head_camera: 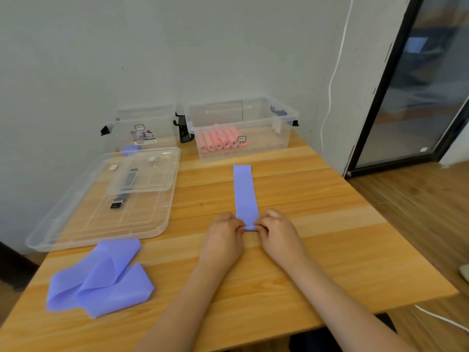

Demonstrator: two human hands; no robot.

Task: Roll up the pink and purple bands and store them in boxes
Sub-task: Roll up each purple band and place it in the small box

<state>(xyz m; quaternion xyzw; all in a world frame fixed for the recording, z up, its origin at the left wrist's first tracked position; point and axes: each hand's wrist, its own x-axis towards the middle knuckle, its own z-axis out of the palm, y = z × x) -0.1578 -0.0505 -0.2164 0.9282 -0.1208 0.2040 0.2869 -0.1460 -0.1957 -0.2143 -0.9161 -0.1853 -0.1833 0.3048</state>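
Purple band [245,194] seemingly pinched between fingers [241,226]

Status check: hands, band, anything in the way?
Left hand and right hand both pinch the near end of the flat purple band, roll just started. Pink rolls in right box. Path ahead unobstructed.

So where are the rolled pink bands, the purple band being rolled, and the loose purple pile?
rolled pink bands [221,142]: head view, middle of the row in the right-hand box.
flat purple band [245,191]: head view, its flat middle stretch.
loose purple bands [101,278]: head view, centre of the heap.
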